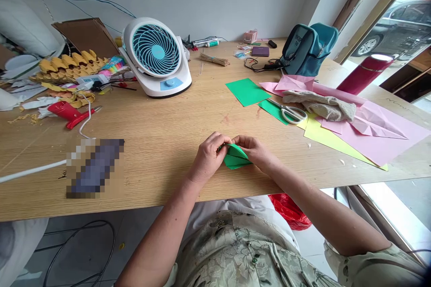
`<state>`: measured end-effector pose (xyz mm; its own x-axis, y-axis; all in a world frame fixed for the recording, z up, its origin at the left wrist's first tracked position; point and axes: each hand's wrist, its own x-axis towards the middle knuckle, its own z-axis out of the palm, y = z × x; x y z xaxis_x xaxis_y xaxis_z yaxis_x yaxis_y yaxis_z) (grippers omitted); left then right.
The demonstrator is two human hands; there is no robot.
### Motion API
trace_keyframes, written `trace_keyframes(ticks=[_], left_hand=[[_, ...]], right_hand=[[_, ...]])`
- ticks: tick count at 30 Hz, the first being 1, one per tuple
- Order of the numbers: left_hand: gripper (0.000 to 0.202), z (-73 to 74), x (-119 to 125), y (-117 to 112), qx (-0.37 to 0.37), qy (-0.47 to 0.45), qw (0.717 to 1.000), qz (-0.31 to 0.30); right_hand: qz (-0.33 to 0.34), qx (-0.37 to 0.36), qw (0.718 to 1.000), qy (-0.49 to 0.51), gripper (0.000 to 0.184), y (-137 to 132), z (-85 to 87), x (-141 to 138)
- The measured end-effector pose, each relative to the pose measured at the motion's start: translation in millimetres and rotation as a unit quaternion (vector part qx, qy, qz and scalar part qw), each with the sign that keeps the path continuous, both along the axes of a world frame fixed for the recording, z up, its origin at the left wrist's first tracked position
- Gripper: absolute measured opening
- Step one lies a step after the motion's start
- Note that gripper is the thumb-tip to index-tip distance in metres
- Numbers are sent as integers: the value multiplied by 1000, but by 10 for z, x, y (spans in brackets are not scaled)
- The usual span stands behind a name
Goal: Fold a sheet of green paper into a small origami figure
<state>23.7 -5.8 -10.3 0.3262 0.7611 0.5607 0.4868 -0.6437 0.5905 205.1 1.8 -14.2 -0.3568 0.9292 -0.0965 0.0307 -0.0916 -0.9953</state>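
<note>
A folded piece of green paper (235, 158) lies on the wooden table (161, 134) near its front edge. My left hand (209, 154) pinches its left side with curled fingers. My right hand (256, 150) presses and grips its right upper edge, fingers closed on the fold. Both hands meet over the paper, which shows as a small pointed shape between them.
A flat green sheet (247, 91), scissors (289, 112), a grey cloth (323, 105), pink paper (373, 128) and yellow paper (328, 136) lie to the right. A white fan (155, 56) stands behind. A teal bag (305, 49), a red bottle (365, 74), a red glue gun (69, 112) and a white cable (30, 171) are also there.
</note>
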Motion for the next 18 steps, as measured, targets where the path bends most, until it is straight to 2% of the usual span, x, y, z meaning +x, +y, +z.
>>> trace_keyframes(ticks=[4,7,10,12,15,18], left_hand=[[26,-14,-2,-1,-16,-9,1000,-4],[24,-37,7,21,-25,-18,1000,-6],[20,-38,31,55,-28,-26,999,-10],[21,-8,57,44,-29,-38,999,-14],[19,67,116,-93,-12,-41,999,7],[22,84,196,-344,18,67,996,56]], right_hand=[[8,32,999,-33,50,5,-55,-16],[-5,80,993,-84,36,-40,-56,-28],[-31,134,977,-161,17,-127,-13,8],[-51,161,963,-211,18,-191,13,67],[-78,179,942,-273,24,-281,18,179],[-91,189,924,-319,20,-367,-7,269]])
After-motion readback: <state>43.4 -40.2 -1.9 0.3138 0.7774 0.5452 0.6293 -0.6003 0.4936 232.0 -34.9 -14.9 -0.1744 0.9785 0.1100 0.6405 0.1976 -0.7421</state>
